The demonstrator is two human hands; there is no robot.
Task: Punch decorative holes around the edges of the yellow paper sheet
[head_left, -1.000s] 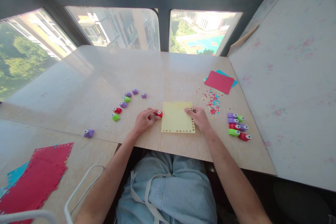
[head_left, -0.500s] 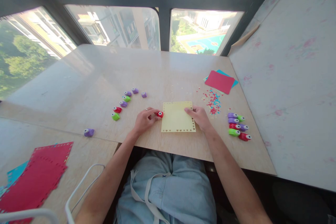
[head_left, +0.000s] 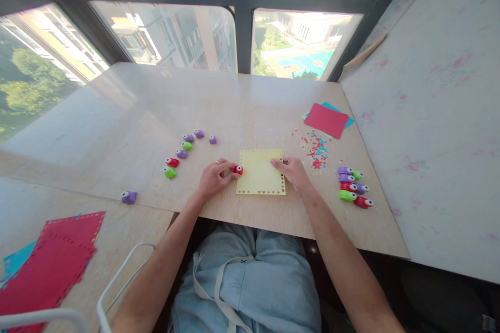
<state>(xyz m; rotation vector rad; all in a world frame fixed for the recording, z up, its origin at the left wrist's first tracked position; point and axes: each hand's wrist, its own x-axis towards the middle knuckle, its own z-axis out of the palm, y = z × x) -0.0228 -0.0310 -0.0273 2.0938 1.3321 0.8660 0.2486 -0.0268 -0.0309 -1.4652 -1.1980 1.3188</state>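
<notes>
A pale yellow sheet of paper (head_left: 260,174) lies in front of me, with small shapes punched along its top, right and bottom edges. At its left edge sits a red craft punch (head_left: 238,169), pinched by the fingers of my left hand (head_left: 216,179). The punch overlaps the paper's margin; whether the edge is inside its slot cannot be seen. My right hand (head_left: 295,173) grips the sheet's right edge, thumb on top and the other fingers hidden beneath or behind it.
Several punches stand in a curved row to the left, near a green punch (head_left: 169,172); a purple punch (head_left: 128,197) sits apart. Paper confetti (head_left: 318,151), a red card (head_left: 326,120) and clustered punches (head_left: 347,186) are on the right. Punched red sheets (head_left: 58,265) lie lower left, by a white tube (head_left: 102,291).
The yellow sheet has slid slightly left, its left edge further under the red punch. My right hand has shifted left with it. The whole view has also moved a little.
</notes>
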